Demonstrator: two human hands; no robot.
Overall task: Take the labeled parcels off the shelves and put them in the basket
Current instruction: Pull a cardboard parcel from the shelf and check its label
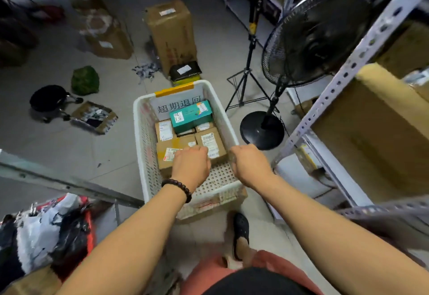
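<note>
A white perforated basket [141, 132] stands on the floor in front of me, with a paper sign at its far end. Inside lie several labeled cardboard parcels and a teal box [190, 115] on top of them. My left hand [191, 163], with a bead bracelet on the wrist, reaches into the basket and its fingers curl down over the near cardboard parcel [166, 154]. My right hand [249, 166] hovers at the basket's right rim beside another labeled parcel [210, 142]. Its fingers curl downward and are hidden, so what they hold is unclear.
A black standing fan [315, 34] and a tripod [246, 81] stand just right of the basket. Metal shelving [362, 53] holding large cardboard boxes fills the right side. A tall carton [171, 34], a black stool [50, 98] and bags lie on the floor behind and left.
</note>
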